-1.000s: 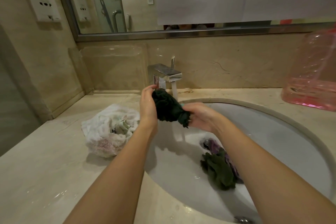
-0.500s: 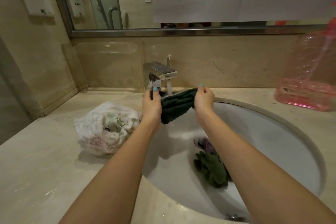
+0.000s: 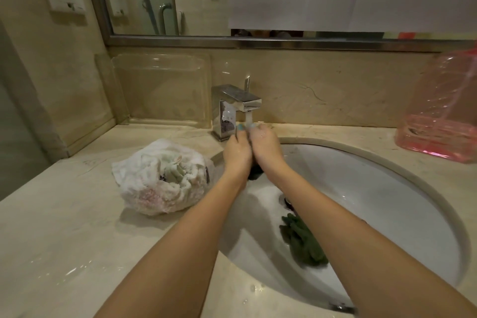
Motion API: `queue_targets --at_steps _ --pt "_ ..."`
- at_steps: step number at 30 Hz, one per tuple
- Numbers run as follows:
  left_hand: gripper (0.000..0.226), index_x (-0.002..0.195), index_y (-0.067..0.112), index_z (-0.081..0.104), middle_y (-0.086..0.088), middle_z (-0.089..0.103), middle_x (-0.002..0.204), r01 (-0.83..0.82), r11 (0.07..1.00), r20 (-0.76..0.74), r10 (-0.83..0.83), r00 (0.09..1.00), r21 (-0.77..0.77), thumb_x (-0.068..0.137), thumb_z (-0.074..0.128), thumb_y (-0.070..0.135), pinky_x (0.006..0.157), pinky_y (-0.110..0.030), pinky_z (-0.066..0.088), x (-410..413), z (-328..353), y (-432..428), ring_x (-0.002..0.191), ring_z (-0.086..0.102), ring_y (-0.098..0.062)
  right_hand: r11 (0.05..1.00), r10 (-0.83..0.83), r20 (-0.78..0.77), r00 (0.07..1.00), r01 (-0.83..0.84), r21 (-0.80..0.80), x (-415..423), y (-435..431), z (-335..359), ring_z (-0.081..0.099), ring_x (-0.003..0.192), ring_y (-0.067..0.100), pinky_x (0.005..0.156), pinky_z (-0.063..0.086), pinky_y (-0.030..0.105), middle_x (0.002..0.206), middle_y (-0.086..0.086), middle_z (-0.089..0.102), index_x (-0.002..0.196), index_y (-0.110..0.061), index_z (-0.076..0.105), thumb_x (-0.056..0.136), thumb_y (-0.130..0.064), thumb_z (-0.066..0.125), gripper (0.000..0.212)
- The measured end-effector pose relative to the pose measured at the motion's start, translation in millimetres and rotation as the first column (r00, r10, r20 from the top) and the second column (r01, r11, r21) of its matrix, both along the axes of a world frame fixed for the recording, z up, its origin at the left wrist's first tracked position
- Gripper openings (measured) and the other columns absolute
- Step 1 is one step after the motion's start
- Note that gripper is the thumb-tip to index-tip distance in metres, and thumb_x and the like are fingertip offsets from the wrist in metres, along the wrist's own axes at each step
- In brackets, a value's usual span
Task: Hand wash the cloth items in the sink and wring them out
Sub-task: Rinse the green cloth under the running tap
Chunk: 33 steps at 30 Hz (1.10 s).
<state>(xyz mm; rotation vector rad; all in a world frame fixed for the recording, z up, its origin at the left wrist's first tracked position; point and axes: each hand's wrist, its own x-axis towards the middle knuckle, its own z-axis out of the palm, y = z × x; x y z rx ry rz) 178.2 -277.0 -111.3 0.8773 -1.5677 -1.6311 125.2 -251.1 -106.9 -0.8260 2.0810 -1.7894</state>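
My left hand [image 3: 236,152] and my right hand [image 3: 265,148] are pressed side by side under the running water of the chrome faucet [image 3: 233,106], both gripping a bunched dark green cloth [image 3: 255,174]. Only a small dark part of it shows below my wrists. A second green cloth [image 3: 303,242] lies crumpled in the white sink [image 3: 374,188], beside my right forearm. Near the drain [image 3: 286,202] a bit of purple cloth peeks out, mostly hidden by my right arm.
A bundle of white cloths [image 3: 162,178] sits on the wet marble counter [image 3: 64,227] left of the sink. A pink transparent plastic container [image 3: 444,116] stands at the back right. A mirror and a clear holder line the wall behind.
The dark green cloth was stretched between my hands; now my hands have come together and bunched it under the water stream. The view has shifted slightly.
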Motion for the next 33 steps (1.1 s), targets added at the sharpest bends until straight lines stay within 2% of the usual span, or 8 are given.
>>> queue_targets --at_steps 4,6,11,18,24,26,29,33 --pt "0.036 0.099 0.009 0.062 -0.007 0.063 0.091 0.058 0.975 0.067 -0.044 0.997 -0.213 0.106 0.035 0.032 0.065 -0.026 0.046 -2.7 5.5 22.8 0.085 0.060 -0.020 0.996 -0.066 0.036 0.997 0.064 0.055 -14.4 8.0 -7.5 0.063 0.094 0.035 0.087 0.053 0.046 0.095 0.017 0.063 0.082 -0.011 0.056 0.101 -0.019 0.039 0.027" --pt "0.038 0.090 0.010 0.059 -0.005 0.061 0.083 0.005 0.971 0.067 0.011 0.998 -0.238 0.106 0.034 0.033 0.063 -0.025 0.043 -3.2 5.7 11.1 0.079 0.058 -0.020 0.996 -0.059 -0.017 0.998 0.060 0.071 -4.6 12.0 -9.2 0.059 0.087 0.031 0.082 0.051 0.041 0.087 0.014 0.062 0.081 -0.009 0.057 0.101 -0.015 0.036 0.029" --pt "0.040 0.083 0.015 0.063 -0.015 0.068 0.092 -0.028 1.000 0.054 0.028 0.998 0.007 0.104 0.035 0.035 0.085 -0.042 0.054 4.5 -7.9 -19.2 0.092 0.065 -0.032 0.999 0.024 -0.132 0.991 -0.019 0.036 22.9 5.4 -3.6 0.050 0.065 0.020 0.062 0.038 0.032 0.063 0.002 0.053 0.059 -0.017 0.050 0.098 -0.015 0.041 0.040" --pt "0.036 0.072 0.016 0.047 -0.001 0.048 0.072 0.120 0.986 -0.101 -0.132 0.986 -0.117 0.105 0.037 0.028 0.063 -0.026 0.042 -1.0 20.7 27.0 0.068 0.048 -0.013 0.995 -0.084 0.242 0.967 0.070 0.067 -33.3 18.2 -16.1 0.063 0.101 0.038 0.091 0.051 0.050 0.102 0.020 0.065 0.089 -0.012 0.062 0.099 -0.034 0.038 0.034" --pt "0.032 0.109 0.011 0.057 -0.010 0.062 0.109 0.028 0.996 -0.099 -0.037 0.994 -0.090 0.105 0.036 0.035 0.082 -0.036 0.055 17.4 4.7 -20.2 0.098 0.062 -0.022 0.974 0.223 0.427 0.876 -0.186 -0.127 -44.2 45.4 -7.5 0.062 0.094 0.022 0.075 0.053 0.027 0.108 0.018 0.062 0.117 0.000 0.059 0.097 -0.006 0.051 0.021" --pt "0.043 0.125 0.008 0.054 -0.013 0.063 0.117 0.142 0.990 0.012 -0.141 0.990 -0.027 0.102 0.043 0.043 0.088 -0.037 0.054 18.2 -1.3 -20.8 0.105 0.063 -0.025 0.958 0.262 0.371 0.891 -0.194 -0.210 -40.9 39.7 -2.2 0.062 0.094 0.022 0.078 0.052 0.029 0.103 0.014 0.064 0.118 -0.006 0.061 0.095 -0.001 0.053 0.025" --pt "0.041 0.107 0.016 0.064 -0.003 0.069 0.092 0.344 0.938 0.209 -0.330 0.921 -0.033 0.094 0.054 0.053 0.070 -0.028 0.053 20.2 -3.5 -10.7 0.087 0.066 -0.018 0.976 0.196 0.199 0.960 -0.172 -0.132 -34.6 30.4 3.2 0.063 0.102 0.024 0.090 0.052 0.038 0.107 0.009 0.065 0.105 -0.020 0.066 0.095 -0.007 0.056 0.020" --pt "0.011 0.100 0.020 0.062 -0.004 0.066 0.094 0.282 0.950 0.065 -0.276 0.959 -0.130 0.096 0.060 0.030 0.068 -0.025 0.054 21.0 -4.0 -17.9 0.090 0.065 -0.022 0.986 0.165 0.196 0.967 -0.154 -0.072 -41.0 35.4 -4.2 0.064 0.104 0.027 0.082 0.053 0.034 0.111 0.013 0.066 0.112 -0.012 0.066 0.093 -0.018 0.063 0.020"
